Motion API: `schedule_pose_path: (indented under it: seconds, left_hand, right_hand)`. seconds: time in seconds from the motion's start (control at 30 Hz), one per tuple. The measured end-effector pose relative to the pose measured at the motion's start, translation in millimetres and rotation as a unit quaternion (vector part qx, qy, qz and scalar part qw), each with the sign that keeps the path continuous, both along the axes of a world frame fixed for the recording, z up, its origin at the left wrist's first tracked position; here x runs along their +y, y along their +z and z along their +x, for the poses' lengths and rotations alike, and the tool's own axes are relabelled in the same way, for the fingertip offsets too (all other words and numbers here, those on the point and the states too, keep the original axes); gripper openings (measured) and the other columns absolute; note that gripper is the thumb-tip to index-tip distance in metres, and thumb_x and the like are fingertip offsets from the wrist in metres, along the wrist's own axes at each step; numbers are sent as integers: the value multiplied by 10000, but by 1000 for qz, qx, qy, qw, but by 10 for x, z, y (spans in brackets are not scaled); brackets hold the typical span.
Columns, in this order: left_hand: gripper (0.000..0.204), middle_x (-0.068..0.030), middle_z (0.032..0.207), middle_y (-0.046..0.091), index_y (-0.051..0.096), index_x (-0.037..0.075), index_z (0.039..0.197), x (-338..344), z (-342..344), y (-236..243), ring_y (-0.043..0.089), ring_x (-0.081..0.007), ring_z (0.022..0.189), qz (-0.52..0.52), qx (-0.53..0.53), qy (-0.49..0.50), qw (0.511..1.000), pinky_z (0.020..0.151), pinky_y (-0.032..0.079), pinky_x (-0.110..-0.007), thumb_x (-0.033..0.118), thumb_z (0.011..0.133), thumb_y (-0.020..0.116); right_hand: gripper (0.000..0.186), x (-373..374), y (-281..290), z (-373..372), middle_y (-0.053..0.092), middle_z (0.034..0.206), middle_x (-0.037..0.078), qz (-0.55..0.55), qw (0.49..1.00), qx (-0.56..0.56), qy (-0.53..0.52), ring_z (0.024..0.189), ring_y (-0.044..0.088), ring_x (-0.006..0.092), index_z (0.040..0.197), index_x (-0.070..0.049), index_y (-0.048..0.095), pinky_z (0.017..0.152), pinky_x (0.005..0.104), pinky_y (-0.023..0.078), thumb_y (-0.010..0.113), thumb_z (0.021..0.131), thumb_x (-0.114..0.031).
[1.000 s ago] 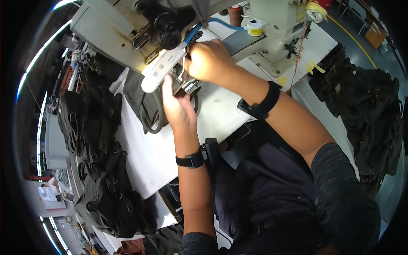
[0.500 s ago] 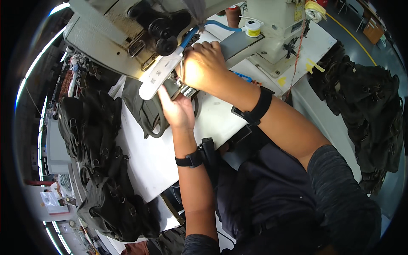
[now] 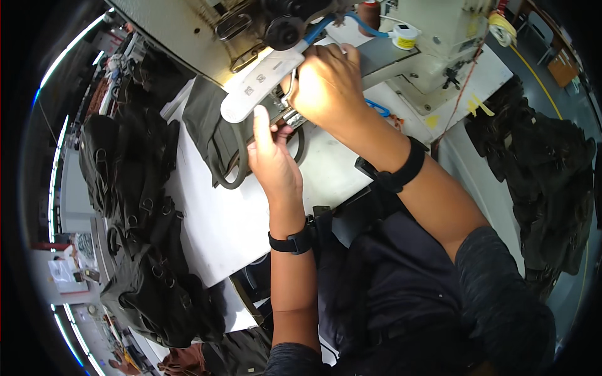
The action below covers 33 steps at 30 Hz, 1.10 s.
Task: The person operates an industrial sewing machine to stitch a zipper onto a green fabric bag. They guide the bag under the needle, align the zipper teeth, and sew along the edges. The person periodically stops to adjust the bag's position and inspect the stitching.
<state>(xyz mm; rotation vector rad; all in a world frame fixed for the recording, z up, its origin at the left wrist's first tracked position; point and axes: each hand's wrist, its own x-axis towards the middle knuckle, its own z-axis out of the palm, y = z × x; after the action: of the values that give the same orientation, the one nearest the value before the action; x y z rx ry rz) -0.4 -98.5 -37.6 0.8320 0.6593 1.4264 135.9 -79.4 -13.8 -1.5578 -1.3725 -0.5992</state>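
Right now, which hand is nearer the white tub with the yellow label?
Right. The right hand is apart from the tub, to its left and closer to the person's body; the left hand is farther that same way.

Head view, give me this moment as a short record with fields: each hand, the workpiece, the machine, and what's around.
Left hand: at the bag's near edge, thumb up; grip partly hidden
Right hand: curled beside the white bar; whatever its fingertips hold is hidden
Workpiece: dark green bag with looped handles, partly under the machine
Machine: pale sewing machine
Surface: white table
Behind right hand: brown thread spool, white pot
Sides: dark bag piles, left and right
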Motion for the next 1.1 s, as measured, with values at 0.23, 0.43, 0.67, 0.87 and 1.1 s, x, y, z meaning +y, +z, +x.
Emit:
schedule_pose_path:
  seconds: [0.23, 0.43, 0.67, 0.87, 1.1]
  left_hand:
    - [286, -23, 844, 616, 632, 67, 800, -97, -27, 63, 586, -140, 832, 4, 5, 12, 1000, 801, 512, -315, 217, 1027, 716]
    - [337, -93, 842, 664, 570, 62, 747, -248, -6, 70, 621, -206, 800, -34, 13, 10, 999, 824, 521, -343, 192, 1021, 715]
    - [339, -104, 844, 672, 572, 64, 737, -232, -32, 74, 628, -207, 802, -29, 15, -14, 999, 836, 523, -338, 178, 1029, 701]
    - [332, -73, 829, 666, 586, 71, 732, -271, -34, 42, 648, -196, 838, -26, 12, -8, 1000, 857, 535, -348, 160, 1038, 680]
    - [308, -39, 824, 661, 622, 57, 752, -276, -39, 45, 666, -195, 831, -14, 44, -12, 999, 892, 535, -364, 153, 1040, 674]
  right_hand:
    - [223, -54, 11, -36, 684, 770, 134, 29, 999, 17, 14, 913, 639, 309, 811, -33, 690, 1076, 575, 358, 743, 800, -249]
    - [234, -126, -12, -37, 680, 765, 110, 35, 998, 48, 19, 922, 630, 289, 810, -44, 680, 1076, 543, 351, 780, 793, -255]
    - [238, -193, 33, 10, 706, 790, 99, 14, 997, 67, 33, 915, 647, 281, 827, -38, 687, 1069, 514, 364, 792, 814, -252]
    - [248, -246, 27, -8, 715, 819, 106, 20, 996, 76, 51, 904, 653, 282, 864, -29, 685, 1053, 462, 383, 797, 814, -245]
    - [283, -266, 20, 20, 702, 846, 106, 28, 994, 88, 56, 931, 651, 295, 920, -29, 666, 1055, 462, 382, 820, 792, -228]
